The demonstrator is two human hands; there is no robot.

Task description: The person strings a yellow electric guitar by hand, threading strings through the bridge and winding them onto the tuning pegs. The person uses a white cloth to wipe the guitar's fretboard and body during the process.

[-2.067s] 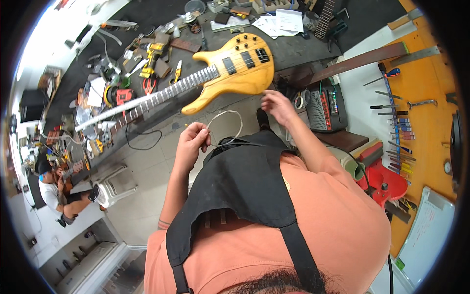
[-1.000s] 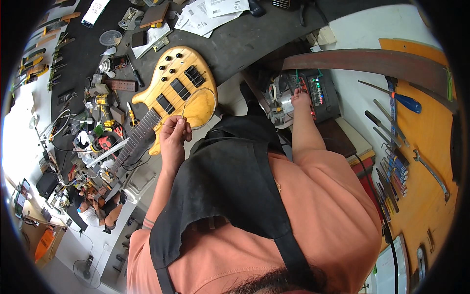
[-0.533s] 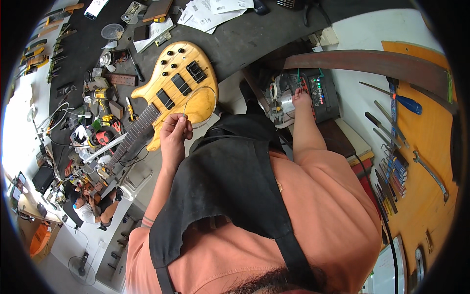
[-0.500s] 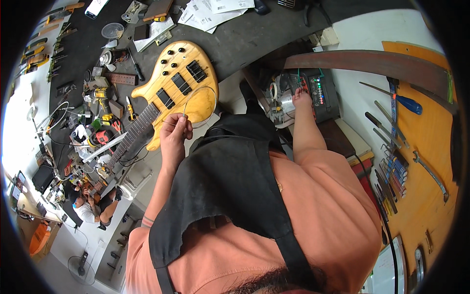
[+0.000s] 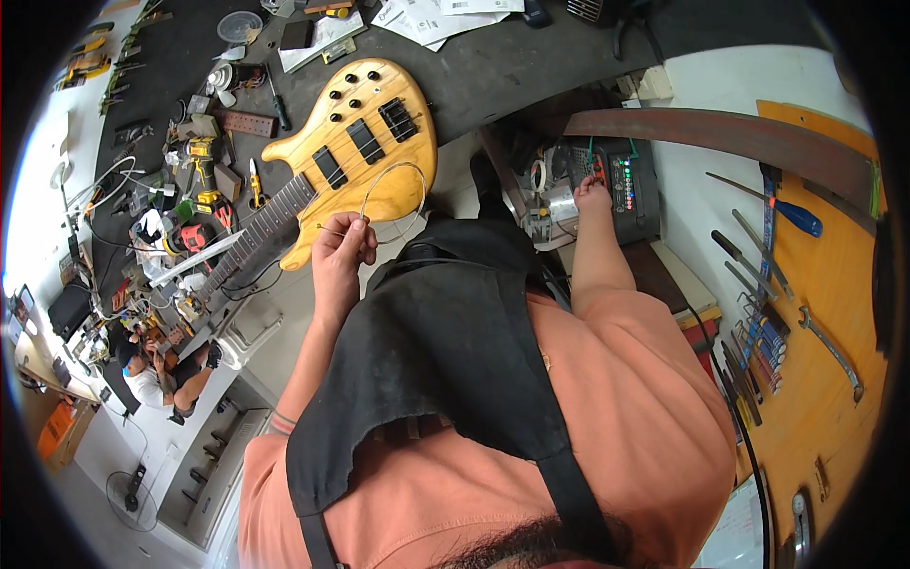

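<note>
Pinched between the thumb and fingers of my left hand [image 5: 344, 248] is a looped guitar string [image 5: 369, 186], thin and silvery. Its coil hangs over the lower edge of a natural-wood electric bass guitar [image 5: 327, 142] with black knobs, pickups and bridge. The bass lies slantwise on the dark bench, its neck [image 5: 248, 245] pointing down to the left. Off to the right, my right hand [image 5: 592, 192] reaches to a grey device [image 5: 642, 204] with rows of coloured knobs or lights. Those fingers are curled by red parts and green cords; what they grip, if anything, is too small to make out.
On the dark bench [image 5: 464, 85] lie papers [image 5: 417, 21], a screwdriver [image 5: 277, 100], a yellow drill [image 5: 202, 175] and cluttered tools. Files, a blue-handled screwdriver [image 5: 794, 216] and a wrench [image 5: 830, 351] hang at the right. Another person [image 5: 156, 375] sits at the lower left.
The view has shifted slightly, so the bench and bass appear higher and farther right. My left hand still holds the string, and my right hand stays at the grey device.
</note>
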